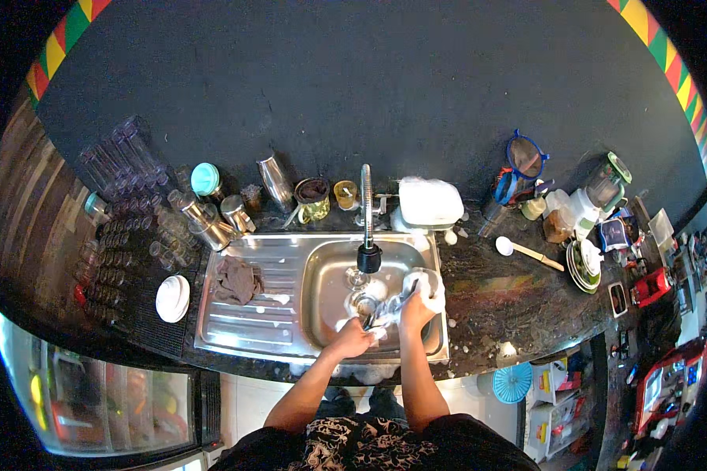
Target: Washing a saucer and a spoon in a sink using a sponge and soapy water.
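Note:
Over the steel sink basin (pixel 324 259), both hands work close together. My left hand (pixel 352 338) grips the near end of a clear, glass-like vessel (pixel 390 309), whose exact shape is blurred by suds. White lather covers a sponge or scrubber (pixel 430 285) in my right hand (pixel 418 311), at the vessel's far end; the foam hides what it is. Below them on the basin floor sits a round, shiny piece (pixel 365 303) ringed by suds. The gooseneck faucet (pixel 366 206) hangs over the basin, its black spray head (pixel 369 258) just beyond my hands.
A crumpled brown cloth (pixel 238 281) lies on the ribbed drainboard (pixel 247 332). Stacked white bowls (pixel 172 299), steel shakers (pixel 209 226) and many glasses stand left. Behind the sink is a foam-heaped container (pixel 430 203). To the right are a ladle (pixel 527 253), stacked plates (pixel 583 268) and a blender (pixel 607 182).

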Demonstrator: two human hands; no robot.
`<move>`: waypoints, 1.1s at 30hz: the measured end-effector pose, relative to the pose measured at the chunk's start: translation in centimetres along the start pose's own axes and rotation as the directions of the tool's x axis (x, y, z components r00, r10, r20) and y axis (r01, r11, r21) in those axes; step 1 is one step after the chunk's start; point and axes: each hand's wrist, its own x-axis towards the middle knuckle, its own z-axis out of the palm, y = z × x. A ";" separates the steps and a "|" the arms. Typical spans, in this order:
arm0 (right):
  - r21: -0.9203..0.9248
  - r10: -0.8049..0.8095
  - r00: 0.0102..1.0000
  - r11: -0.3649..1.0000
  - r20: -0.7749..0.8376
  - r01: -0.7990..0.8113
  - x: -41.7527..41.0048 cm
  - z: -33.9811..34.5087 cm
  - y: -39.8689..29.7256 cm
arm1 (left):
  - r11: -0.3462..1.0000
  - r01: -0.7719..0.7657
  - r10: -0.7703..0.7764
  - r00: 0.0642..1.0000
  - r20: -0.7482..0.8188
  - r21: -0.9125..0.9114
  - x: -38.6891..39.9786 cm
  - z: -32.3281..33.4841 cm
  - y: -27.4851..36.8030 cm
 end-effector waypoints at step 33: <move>0.029 0.476 0.437 0.650 0.764 -0.759 -1.7 -1.2 3.8 | 0.932 0.343 -0.338 0.939 0.063 -0.116 0.1 -1.5 -1.7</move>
